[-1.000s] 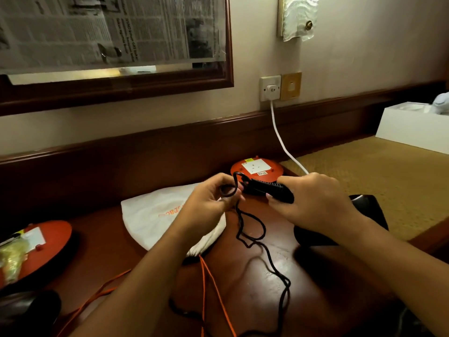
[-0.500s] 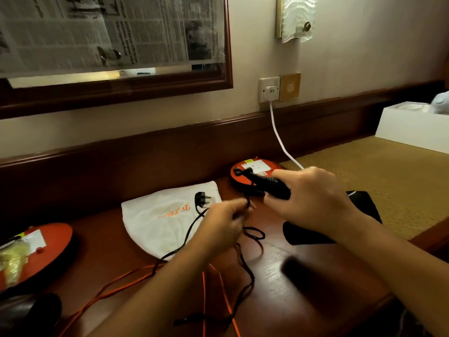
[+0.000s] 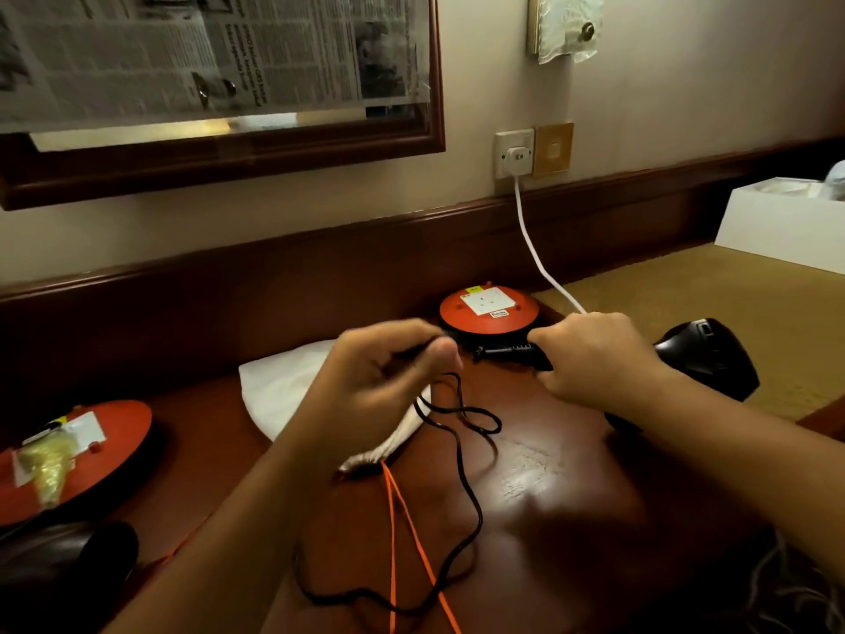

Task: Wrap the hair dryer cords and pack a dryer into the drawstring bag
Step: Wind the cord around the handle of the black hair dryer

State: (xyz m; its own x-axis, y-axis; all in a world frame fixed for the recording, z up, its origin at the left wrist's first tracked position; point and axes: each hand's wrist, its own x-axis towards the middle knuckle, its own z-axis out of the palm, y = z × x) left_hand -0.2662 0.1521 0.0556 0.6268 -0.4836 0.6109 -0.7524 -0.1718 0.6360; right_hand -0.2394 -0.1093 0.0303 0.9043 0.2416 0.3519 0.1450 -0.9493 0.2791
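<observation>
The left hand (image 3: 379, 382) pinches the cord (image 3: 462, 473), which trails to the desk's (image 3: 548, 487) front edge. The right hand (image 3: 594, 359) grips the dryer's (image 3: 706, 359) handle.

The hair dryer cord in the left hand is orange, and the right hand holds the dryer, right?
No, the head view shows the hair dryer cord in the left hand is black. The right hand does hold the dryer.

Open desk (image 3: 576, 491) right of black cord (image 3: 475, 505) loops, orange cable (image 3: 389, 542) crossing front, orange reel (image 3: 488, 326) blocking behind
</observation>
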